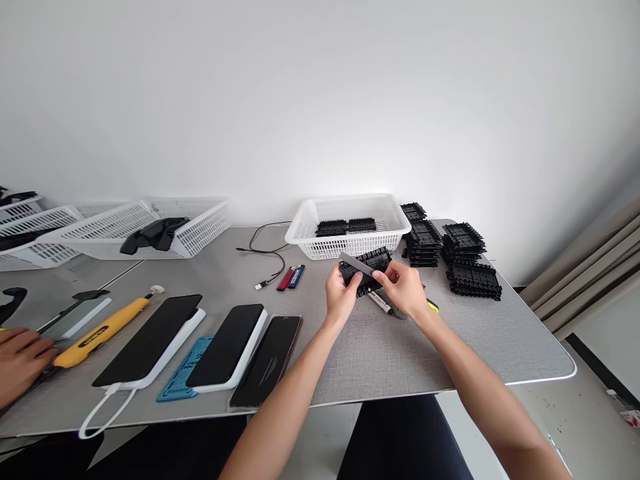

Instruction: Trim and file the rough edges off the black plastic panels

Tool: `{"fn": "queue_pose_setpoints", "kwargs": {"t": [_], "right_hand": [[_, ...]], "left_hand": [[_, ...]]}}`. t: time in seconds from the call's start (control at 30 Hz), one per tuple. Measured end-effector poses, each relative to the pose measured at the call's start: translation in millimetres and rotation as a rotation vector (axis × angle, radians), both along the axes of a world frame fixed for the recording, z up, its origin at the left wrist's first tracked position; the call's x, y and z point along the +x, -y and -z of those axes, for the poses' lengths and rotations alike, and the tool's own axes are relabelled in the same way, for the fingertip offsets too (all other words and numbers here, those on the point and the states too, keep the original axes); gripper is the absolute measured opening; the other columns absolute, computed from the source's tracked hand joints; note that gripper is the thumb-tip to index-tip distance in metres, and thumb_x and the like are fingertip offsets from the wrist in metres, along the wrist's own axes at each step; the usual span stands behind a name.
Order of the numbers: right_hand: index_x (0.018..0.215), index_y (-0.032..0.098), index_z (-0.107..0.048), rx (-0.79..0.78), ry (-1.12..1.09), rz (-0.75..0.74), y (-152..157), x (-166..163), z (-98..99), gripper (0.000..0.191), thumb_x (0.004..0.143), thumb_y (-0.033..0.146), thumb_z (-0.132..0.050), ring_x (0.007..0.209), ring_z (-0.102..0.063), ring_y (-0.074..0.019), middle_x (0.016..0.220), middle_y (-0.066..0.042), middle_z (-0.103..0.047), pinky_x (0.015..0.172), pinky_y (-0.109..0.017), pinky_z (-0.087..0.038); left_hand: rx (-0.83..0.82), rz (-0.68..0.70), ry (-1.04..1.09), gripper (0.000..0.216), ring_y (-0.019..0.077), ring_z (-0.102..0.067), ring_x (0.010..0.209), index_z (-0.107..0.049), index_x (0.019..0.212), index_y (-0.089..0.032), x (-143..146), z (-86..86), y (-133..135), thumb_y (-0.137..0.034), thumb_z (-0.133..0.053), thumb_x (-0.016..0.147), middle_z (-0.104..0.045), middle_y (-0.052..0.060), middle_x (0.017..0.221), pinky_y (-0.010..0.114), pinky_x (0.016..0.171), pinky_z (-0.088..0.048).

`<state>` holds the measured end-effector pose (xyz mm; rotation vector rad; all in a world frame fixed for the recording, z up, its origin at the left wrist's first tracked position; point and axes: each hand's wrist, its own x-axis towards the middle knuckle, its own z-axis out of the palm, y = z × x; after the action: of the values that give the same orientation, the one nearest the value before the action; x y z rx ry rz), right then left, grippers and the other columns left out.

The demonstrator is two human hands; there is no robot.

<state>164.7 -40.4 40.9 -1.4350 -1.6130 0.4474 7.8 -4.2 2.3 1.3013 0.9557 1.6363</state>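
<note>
My left hand (341,293) is closed around the near left side of a black ribbed plastic part (381,257), held tilted just above the table. A flat grey strip, perhaps a file (355,263), lies slantwise across the part's face. My right hand (404,288) pinches the strip's near right end between thumb and fingers. The left thumb rests beside the strip. Below the part is a white marker (381,302). A yellow-and-black tool (433,306) lies mostly hidden behind my right wrist.
A white basket (345,251) holds similar black parts; stacks of them (424,240) (474,279) stand to the right. Two lighters (287,278), a cable (265,252) and several phones (267,360) lie leftward. At far left, another person's hand (23,360) is near a yellow tool (103,332).
</note>
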Motion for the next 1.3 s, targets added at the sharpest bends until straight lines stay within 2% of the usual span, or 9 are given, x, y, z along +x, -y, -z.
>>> {"fn": "queue_pose_setpoints", "kwargs": {"t": [0.23,0.4,0.57,0.77,0.93,1.1,1.3], "right_hand": [[0.059,0.022,-0.042,0.012,-0.008,0.107,-2,8,-2.0,0.042,0.085,0.051,-0.058,0.052,-0.042,-0.0132,0.053,0.003,-0.048,0.052,-0.027,-0.030],[0.060,0.022,-0.044,-0.005,0.010,0.040,-2,5,-0.3,0.041,0.084,0.051,-0.059,0.051,-0.040,-0.0130,0.053,0.003,-0.048,0.051,-0.027,-0.029],[0.059,0.022,-0.042,0.017,-0.002,0.124,-4,9,0.8,0.042,0.085,0.051,-0.058,0.052,-0.041,-0.0135,0.053,0.003,-0.048,0.053,-0.027,-0.029],[0.059,0.022,-0.043,-0.002,0.004,0.057,-4,8,1.5,0.041,0.084,0.051,-0.059,0.051,-0.040,-0.0132,0.053,0.003,-0.047,0.053,-0.027,-0.029],[0.059,0.022,-0.042,0.011,-0.015,0.128,-6,12,0.6,0.043,0.085,0.053,-0.058,0.053,-0.040,-0.0133,0.054,0.003,-0.047,0.053,-0.026,-0.029],[0.059,0.022,-0.043,-0.005,-0.021,0.057,-6,10,1.6,0.042,0.084,0.051,-0.059,0.052,-0.040,-0.0128,0.054,0.003,-0.046,0.053,-0.026,-0.029],[0.058,0.022,-0.041,0.003,-0.055,0.145,-6,15,1.2,0.045,0.084,0.054,-0.057,0.053,-0.038,-0.0128,0.053,0.003,-0.045,0.054,-0.026,-0.030]], "left_hand": [[-0.022,-0.032,0.005,0.038,0.0240,-0.069,0.094,-0.062,0.102,-0.016,-3,1.1,-2,-0.035,-0.076,0.071,-0.072,0.010,0.102,0.036,0.087,-0.053],[-0.027,-0.018,0.003,0.037,0.0238,-0.069,0.093,-0.062,0.100,-0.017,-4,0.9,-2,-0.035,-0.076,0.071,-0.072,0.009,0.099,0.036,0.086,-0.053],[-0.028,-0.047,0.016,0.038,0.0233,-0.069,0.093,-0.062,0.101,-0.017,-5,1.4,-4,-0.035,-0.076,0.071,-0.072,0.009,0.102,0.035,0.086,-0.053],[-0.026,-0.049,0.015,0.038,0.0235,-0.069,0.091,-0.062,0.099,-0.016,-6,3.3,-5,-0.036,-0.077,0.070,-0.073,0.009,0.099,0.036,0.085,-0.054],[-0.027,-0.068,0.037,0.040,0.0234,-0.069,0.095,-0.062,0.102,-0.016,-7,3.6,-7,-0.035,-0.077,0.070,-0.072,0.010,0.103,0.036,0.087,-0.053],[-0.037,-0.059,0.054,0.040,0.0231,-0.069,0.093,-0.063,0.101,-0.016,-7,1.3,-6,-0.035,-0.078,0.069,-0.073,0.009,0.101,0.036,0.087,-0.053],[-0.049,-0.073,0.099,0.040,0.0212,-0.068,0.093,-0.063,0.101,-0.016,-8,-1.6,-5,-0.033,-0.079,0.067,-0.073,0.008,0.101,0.034,0.089,-0.052]]}}
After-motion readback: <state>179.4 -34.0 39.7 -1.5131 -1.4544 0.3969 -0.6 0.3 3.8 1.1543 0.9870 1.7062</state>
